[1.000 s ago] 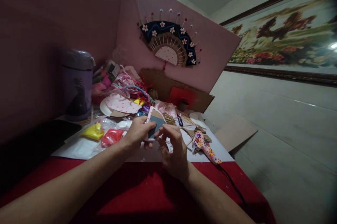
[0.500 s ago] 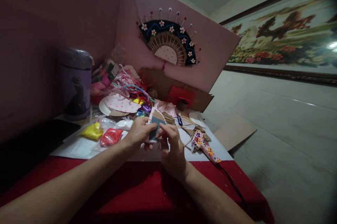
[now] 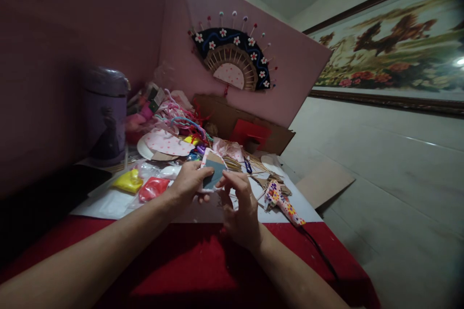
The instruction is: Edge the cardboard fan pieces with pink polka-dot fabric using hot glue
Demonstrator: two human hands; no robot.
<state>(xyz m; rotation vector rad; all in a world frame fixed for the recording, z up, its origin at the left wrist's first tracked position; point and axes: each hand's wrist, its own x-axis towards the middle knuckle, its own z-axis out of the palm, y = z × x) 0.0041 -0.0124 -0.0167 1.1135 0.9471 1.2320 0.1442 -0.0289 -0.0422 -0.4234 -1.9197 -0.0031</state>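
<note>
A small cardboard piece (image 3: 214, 176) with a grey-blue face is held up above the table. White cloth with pink dots is folded over its edges, and brown board shows along the top. My left hand (image 3: 189, 182) grips it from the left, thumb on the face and fingers underneath. At its lower right edge, the fingertips of my right hand (image 3: 237, 198) pinch the cloth-covered rim. A flower-patterned glue gun (image 3: 284, 202) lies to the right of my right hand. Bags of red clay (image 3: 154, 188) and yellow clay (image 3: 128, 182) lie left of my hands.
A purple canister (image 3: 106, 115) stands at the left. Pipe cleaners (image 3: 181, 118) and dotted cloth-covered pieces (image 3: 168, 143) are heaped behind. A decorated fan (image 3: 235, 55) hangs on the pink panel. A box cutter (image 3: 248, 165) and thin sticks lie on the white sheet over a red tablecloth (image 3: 174, 260).
The cardboard piece has tilted so that more of its grey-blue face shows. My left hand has shifted slightly left, and my right fingers remain at the piece's right edge.
</note>
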